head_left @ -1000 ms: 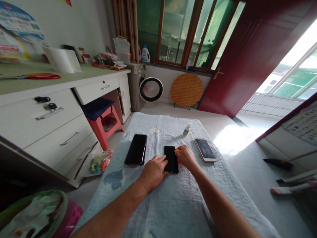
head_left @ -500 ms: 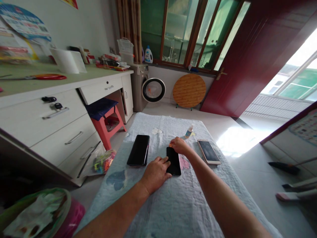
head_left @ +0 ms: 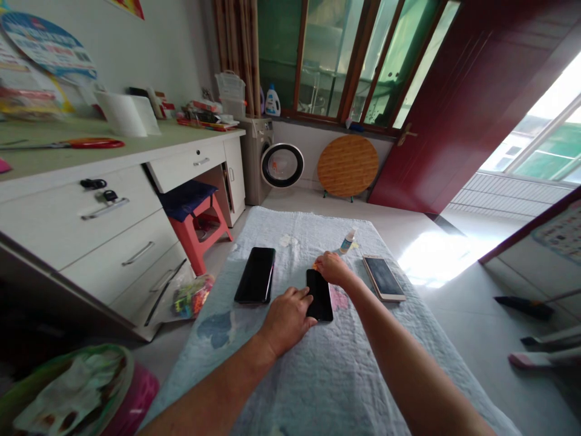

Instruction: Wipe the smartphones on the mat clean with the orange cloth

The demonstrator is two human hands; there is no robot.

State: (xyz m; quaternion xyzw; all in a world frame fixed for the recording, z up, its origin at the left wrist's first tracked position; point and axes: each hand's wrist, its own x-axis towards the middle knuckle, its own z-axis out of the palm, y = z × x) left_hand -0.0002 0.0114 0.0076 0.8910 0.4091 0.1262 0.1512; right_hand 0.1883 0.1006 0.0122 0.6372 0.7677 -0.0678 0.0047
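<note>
A black smartphone (head_left: 320, 297) lies flat on the cloth-covered table, screen up. My left hand (head_left: 290, 312) grips its lower left side, the fingers over the left edge and the thumb at the bottom corner. At the phone's top end my right hand (head_left: 332, 267) is closed on a small orange piece (head_left: 316, 266), mostly hidden by the fingers, so its kind cannot be made out. A larger black phone (head_left: 256, 275) rests to the left. On the right lies a phone with a gold and white frame (head_left: 384, 278). Beyond my right hand stands a small spray bottle (head_left: 347, 241).
A pale blue quilted cloth (head_left: 313, 375) covers the table. Left are a white desk (head_left: 109, 227), a red stool (head_left: 198, 233) and a pink-sided bin (head_left: 140, 387). Further back are a washing machine with its door open (head_left: 282, 165) and a round wooden tabletop (head_left: 347, 166).
Both hands keep nearly the same places on the phone. The whole view has shifted very slightly.
</note>
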